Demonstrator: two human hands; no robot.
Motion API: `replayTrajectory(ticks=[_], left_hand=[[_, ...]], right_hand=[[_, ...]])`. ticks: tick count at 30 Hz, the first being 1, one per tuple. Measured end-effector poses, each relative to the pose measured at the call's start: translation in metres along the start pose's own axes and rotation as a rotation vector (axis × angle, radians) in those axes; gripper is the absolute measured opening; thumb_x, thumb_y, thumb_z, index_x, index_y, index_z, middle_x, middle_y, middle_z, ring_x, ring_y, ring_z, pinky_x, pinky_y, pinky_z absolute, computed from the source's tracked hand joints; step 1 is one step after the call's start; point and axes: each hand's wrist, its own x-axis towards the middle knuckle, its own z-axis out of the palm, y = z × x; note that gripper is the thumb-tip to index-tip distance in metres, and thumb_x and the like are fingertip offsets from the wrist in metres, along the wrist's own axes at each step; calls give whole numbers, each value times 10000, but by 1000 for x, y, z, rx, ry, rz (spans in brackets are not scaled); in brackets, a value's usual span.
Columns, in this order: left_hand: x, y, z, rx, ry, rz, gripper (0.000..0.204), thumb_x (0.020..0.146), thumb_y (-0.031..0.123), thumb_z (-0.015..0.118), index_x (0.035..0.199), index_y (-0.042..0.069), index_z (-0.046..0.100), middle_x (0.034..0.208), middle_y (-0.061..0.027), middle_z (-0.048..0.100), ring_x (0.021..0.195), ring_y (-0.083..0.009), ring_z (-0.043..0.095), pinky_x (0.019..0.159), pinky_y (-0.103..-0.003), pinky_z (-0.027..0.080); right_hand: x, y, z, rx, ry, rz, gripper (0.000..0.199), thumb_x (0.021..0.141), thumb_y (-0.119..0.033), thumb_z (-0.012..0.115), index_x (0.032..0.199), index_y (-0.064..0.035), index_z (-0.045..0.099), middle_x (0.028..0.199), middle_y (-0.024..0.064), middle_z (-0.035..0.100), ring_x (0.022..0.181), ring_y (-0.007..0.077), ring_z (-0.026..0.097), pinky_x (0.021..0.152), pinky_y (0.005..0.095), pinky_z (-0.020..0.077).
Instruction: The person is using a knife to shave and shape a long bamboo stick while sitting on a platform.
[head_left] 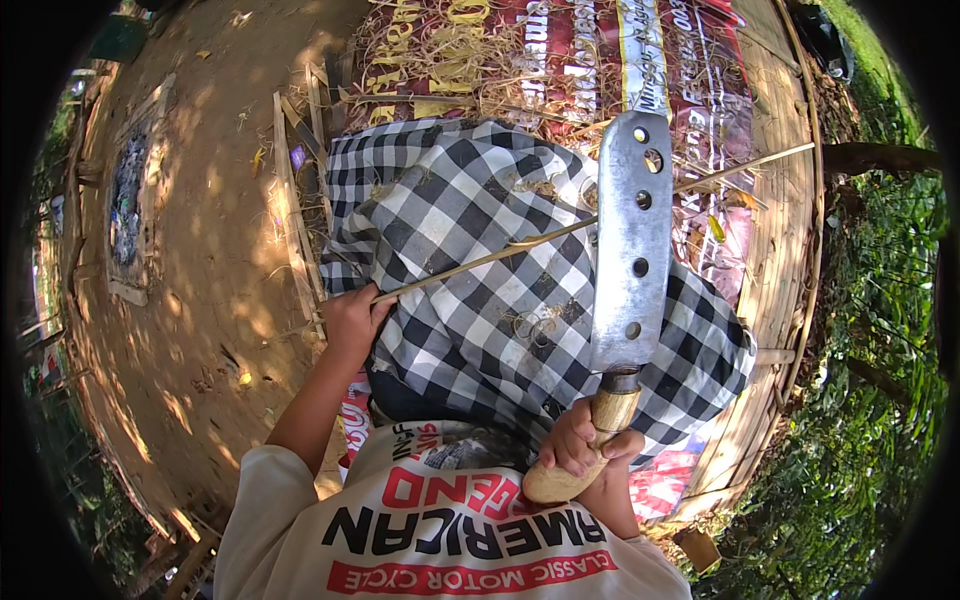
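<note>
My right hand grips the pale wooden handle of a large cleaver. Its broad steel blade has several round holes and points up and away from me. My left hand pinches the near end of a long thin bamboo strip. The strip runs diagonally up to the right, passing behind the blade. Both hands are above a black-and-white checked cloth draped over my lap.
I sit on a printed red banner littered with dry bamboo shavings. Loose bamboo slats lie at its left edge. Bare dirt ground spreads left. A woven bamboo panel and green plants are on the right.
</note>
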Motion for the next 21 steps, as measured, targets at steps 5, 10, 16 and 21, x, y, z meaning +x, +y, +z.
replayTrajectory(ticks=[5, 10, 16, 21], left_hand=[[0, -2, 0, -27, -15, -1, 364, 839, 380, 645, 722, 43, 571, 559, -125, 553, 497, -308, 568, 456, -399, 424], [2, 0, -5, -44, -16, -9, 372, 837, 376, 649, 699, 43, 559, 556, -128, 547, 495, -313, 563, 455, -399, 421], [5, 6, -12, -5, -56, -43, 379, 842, 383, 643, 683, 51, 553, 541, -118, 540, 484, -310, 556, 447, -393, 413], [10, 4, -12, 35, -24, 13, 405, 840, 424, 635, 673, 65, 548, 521, -101, 526, 468, -290, 550, 431, -386, 396]], right_hand=[[-13, -42, 3, -201, 175, -168, 303, 541, -99, 532, 823, -26, 452, 552, 90, 476, 513, 246, 538, 803, 462, 465], [-6, -33, 2, -467, 507, 234, 297, 551, -102, 532, 828, -28, 453, 547, 90, 480, 503, 232, 533, 804, 440, 476], [-4, -22, -4, -257, 383, 202, 362, 518, -121, 577, 847, -25, 462, 560, 97, 487, 506, 241, 538, 800, 445, 460], [-14, -8, -22, -148, 340, 180, 388, 504, -162, 593, 846, -36, 459, 562, 80, 480, 489, 238, 516, 791, 452, 432]])
